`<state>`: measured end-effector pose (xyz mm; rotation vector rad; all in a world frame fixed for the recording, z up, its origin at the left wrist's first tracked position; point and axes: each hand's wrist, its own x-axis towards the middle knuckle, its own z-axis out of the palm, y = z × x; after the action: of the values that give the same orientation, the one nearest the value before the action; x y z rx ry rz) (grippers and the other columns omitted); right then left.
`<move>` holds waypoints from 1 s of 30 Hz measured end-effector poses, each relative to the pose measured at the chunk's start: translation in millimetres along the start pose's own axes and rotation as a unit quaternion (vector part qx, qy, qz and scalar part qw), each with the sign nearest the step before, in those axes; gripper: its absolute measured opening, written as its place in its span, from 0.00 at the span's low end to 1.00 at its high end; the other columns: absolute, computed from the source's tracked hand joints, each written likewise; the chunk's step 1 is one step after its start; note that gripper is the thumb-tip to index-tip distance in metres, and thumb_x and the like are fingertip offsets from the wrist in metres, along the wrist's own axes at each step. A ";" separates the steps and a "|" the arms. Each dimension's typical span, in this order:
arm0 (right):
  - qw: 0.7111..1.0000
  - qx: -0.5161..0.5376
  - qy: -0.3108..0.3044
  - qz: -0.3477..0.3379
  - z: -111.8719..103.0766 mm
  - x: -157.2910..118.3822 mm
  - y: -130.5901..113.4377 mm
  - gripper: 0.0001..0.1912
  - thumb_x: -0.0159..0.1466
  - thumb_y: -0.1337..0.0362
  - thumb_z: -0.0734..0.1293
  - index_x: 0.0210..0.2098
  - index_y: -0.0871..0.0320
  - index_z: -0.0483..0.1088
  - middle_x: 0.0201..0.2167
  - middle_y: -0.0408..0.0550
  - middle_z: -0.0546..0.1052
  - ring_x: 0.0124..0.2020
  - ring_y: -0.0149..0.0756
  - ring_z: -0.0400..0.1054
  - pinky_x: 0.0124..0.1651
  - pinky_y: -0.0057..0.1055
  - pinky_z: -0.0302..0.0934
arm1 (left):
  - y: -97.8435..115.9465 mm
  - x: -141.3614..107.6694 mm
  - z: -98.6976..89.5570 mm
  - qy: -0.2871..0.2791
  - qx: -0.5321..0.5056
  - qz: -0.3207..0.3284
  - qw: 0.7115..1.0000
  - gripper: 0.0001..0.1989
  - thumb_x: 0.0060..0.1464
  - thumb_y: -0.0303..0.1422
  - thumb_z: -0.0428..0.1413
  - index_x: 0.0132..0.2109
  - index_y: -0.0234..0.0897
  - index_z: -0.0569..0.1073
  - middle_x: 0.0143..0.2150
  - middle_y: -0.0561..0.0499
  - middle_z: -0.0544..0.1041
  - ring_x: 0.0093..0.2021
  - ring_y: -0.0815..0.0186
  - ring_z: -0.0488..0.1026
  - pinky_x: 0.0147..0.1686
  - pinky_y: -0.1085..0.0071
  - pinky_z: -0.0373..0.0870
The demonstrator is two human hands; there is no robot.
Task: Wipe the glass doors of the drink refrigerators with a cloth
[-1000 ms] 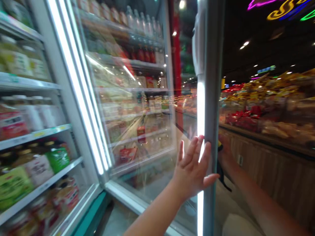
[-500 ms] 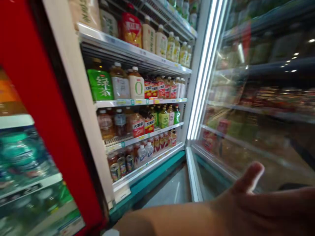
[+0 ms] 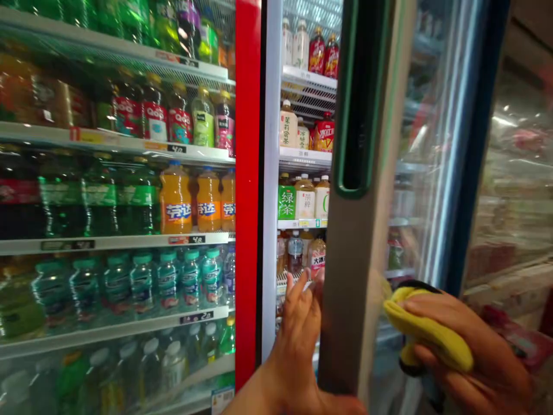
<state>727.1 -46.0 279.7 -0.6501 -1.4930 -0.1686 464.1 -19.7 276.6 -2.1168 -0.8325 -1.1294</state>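
Cool white light fills the cooler, strongest on the wire rack [image 3: 311, 12] at upper middle and in pale vertical streaks along the glass door [image 3: 410, 190]. The handle recess [image 3: 358, 109] sinks to near black. Glints speckle the teal-capped bottles [image 3: 168, 279]. Labels around the red post [image 3: 248, 190] read fairly sharp; the far left softens, shelves slanting with wide-angle stretch, and the dim right edge smears.
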 end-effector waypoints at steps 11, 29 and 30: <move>0.984 0.111 0.022 0.140 116.8 65.0 21.0 0.18 0.59 0.48 0.73 0.44 0.49 0.80 0.43 0.49 0.83 0.39 0.44 0.77 0.40 0.37 0.75 | -123.0 17.5 37.7 0.073 0.196 -0.045 0.977 0.43 0.66 0.34 0.51 0.76 0.31 0.34 0.77 0.36 0.46 0.77 0.53 0.37 0.74 0.45 0.42; 0.975 0.034 0.213 -0.050 242.9 235.7 86.3 0.23 0.70 0.61 0.53 0.62 0.52 0.64 0.58 0.55 0.68 0.61 0.42 0.64 0.64 0.46 0.60 | -195.2 55.3 71.0 0.024 0.255 -0.010 0.967 0.35 0.69 0.32 0.44 0.76 0.39 0.37 0.75 0.47 0.56 0.76 0.65 0.44 0.73 0.54 0.20; 0.978 -0.001 0.191 -0.083 249.2 233.0 92.4 0.22 0.70 0.61 0.53 0.60 0.51 0.66 0.59 0.54 0.68 0.62 0.43 0.63 0.65 0.48 0.58 | -194.2 55.7 71.0 0.022 0.252 -0.014 0.967 0.35 0.69 0.32 0.44 0.76 0.39 0.36 0.75 0.47 0.55 0.76 0.65 0.44 0.73 0.54 0.20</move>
<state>580.1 219.6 460.9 -0.4628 -1.1739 -0.4020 378.0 168.4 331.7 -1.6568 -1.0078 -0.8580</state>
